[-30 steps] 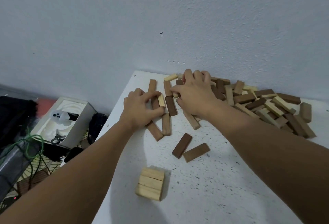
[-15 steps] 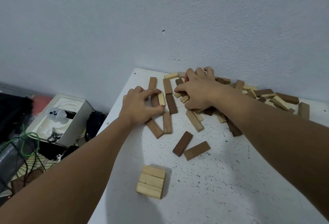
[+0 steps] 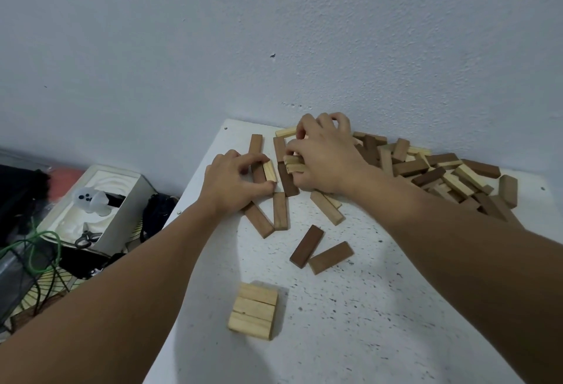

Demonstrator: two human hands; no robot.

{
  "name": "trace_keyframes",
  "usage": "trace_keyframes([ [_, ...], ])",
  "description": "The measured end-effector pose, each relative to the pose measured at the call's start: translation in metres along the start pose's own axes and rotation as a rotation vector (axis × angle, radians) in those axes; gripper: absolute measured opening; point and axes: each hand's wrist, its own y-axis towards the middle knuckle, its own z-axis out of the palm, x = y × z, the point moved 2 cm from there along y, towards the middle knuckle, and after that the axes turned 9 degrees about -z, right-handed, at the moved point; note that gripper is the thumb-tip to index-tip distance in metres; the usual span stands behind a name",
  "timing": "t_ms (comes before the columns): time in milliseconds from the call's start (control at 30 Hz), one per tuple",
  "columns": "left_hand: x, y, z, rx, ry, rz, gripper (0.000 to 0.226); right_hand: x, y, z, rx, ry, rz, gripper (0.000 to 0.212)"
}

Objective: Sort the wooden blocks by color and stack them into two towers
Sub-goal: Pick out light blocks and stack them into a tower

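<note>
A heap of light and dark wooden blocks (image 3: 438,170) lies against the wall at the back of the white table (image 3: 365,307). My left hand (image 3: 234,184) pinches a light block (image 3: 270,171) between thumb and fingers, among dark blocks on the table. My right hand (image 3: 326,158) curls round a couple of light blocks (image 3: 295,164) at the heap's left end. A low stack of three light blocks side by side (image 3: 254,310) stands near the front. Two dark blocks (image 3: 320,249) lie loose in the middle.
The table's left edge runs diagonally; beyond it, lower down, stands a white box (image 3: 91,210) with scissors and a white ghost figure, beside green cable (image 3: 36,246) and dark bags. The wall rises directly behind the heap.
My right hand has gathered light blocks into its grip at the heap's left end. My left hand stays in place, pinching its light block. The view has tilted slightly.
</note>
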Motion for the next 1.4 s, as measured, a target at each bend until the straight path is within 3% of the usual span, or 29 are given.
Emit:
trace_keyframes([
  [200, -0.019, -0.014, -0.015, 0.071, -0.289, -0.022, 0.042, 0.012, -0.019, -0.008, -0.176, 0.235, 0.190, 0.036],
  [333, -0.034, -0.030, -0.021, 0.030, -0.150, 0.036, 0.051, 0.013, -0.049, -0.021, -0.244, 0.279, 0.275, 0.031],
  [467, -0.062, -0.051, -0.029, 0.089, -0.030, 0.155, 0.052, 0.007, -0.090, -0.029, -0.247, 0.326, 0.383, 0.033],
  [700, -0.108, -0.093, -0.007, 0.250, 0.146, 0.236, 0.055, 0.011, -0.174, -0.015, -0.180, 0.369, 0.499, 0.030],
  [900, -0.139, -0.140, 0.025, 0.397, 0.343, 0.317, 0.052, 0.019, -0.241, -0.003, -0.014, 0.431, 0.582, 0.028],
  [1133, -0.133, -0.212, 0.049, 0.469, 0.418, 0.331, 0.047, 0.062, -0.315, -0.001, -0.031, 0.527, 0.645, 0.041],
  [1400, -0.094, -0.261, 0.075, 0.505, -0.005, 0.108, 0.051, 0.100, -0.345, 0.006, -0.266, 0.673, 0.710, 0.034],
])
